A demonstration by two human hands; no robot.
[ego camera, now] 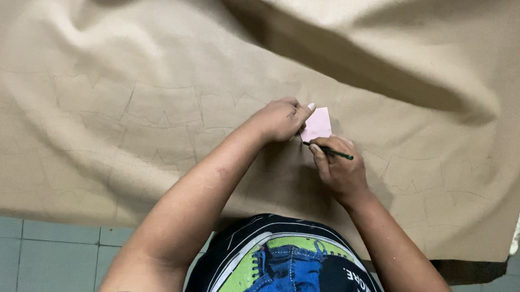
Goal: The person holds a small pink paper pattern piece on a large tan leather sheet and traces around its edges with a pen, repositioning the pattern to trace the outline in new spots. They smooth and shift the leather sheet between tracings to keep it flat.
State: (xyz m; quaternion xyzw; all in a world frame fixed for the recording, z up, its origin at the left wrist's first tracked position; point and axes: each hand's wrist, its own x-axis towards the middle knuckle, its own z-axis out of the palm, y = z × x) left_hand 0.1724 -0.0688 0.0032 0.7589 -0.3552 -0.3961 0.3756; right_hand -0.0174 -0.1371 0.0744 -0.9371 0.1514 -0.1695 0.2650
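My left hand presses flat on a small pale pink paper template lying on the wide tan cloth, fingers spread over its left edge. My right hand pinches a thin dark green pencil, its long axis running left to right, tip touching the template's lower edge. The template sits just beyond my right hand; faint traced outlines cover the cloth to the left.

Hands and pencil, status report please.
Left hand pressing pink template flat on tan fabric. Right hand gripping green pencil, tip at template edge. Traced outlines on fabric; nothing blocking.
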